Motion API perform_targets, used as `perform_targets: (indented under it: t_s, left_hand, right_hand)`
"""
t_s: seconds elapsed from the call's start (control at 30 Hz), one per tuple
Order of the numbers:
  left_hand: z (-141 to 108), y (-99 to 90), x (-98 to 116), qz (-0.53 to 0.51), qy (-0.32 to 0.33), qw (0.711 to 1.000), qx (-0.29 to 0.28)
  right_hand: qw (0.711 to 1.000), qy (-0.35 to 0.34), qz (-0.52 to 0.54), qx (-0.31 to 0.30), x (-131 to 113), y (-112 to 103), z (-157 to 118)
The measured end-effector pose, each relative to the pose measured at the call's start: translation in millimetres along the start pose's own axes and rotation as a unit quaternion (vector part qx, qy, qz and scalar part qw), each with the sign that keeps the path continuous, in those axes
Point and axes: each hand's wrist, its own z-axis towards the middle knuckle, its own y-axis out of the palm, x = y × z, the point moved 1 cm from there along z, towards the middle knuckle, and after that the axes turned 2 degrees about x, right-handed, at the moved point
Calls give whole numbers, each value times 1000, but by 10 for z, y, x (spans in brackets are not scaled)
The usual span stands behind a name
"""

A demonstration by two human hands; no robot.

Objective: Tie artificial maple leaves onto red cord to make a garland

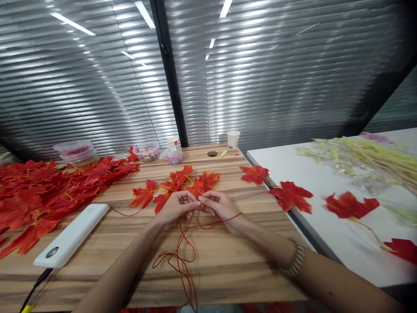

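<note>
Both hands meet over the wooden counter [228, 265]: the left hand [177, 208] and right hand [220, 206] each have their grip pinched together on the red string [182, 256], which trails toward the near edge. A cluster of red leaves [177, 184] lies just behind; a white power bank [73, 234] rests left; 2 paper cups [233, 139] stand far back.

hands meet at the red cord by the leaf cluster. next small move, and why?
Probably draw the cord's slack through. Left hand and right hand pinch the red cord fingertip to fingertip just in front of the leaf cluster, while loose loops trail toward the wooden table edge. Whether a knot has formed is hidden.
</note>
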Motion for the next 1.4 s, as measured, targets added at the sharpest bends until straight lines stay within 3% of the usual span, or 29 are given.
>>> perform_targets:
  t_s: [1.4]
  left_hand:
    - [-3, 20, 9, 2, -6, 1000, -6]
  right_hand:
    - [1000, 6, -27, 3, -27, 2, -7]
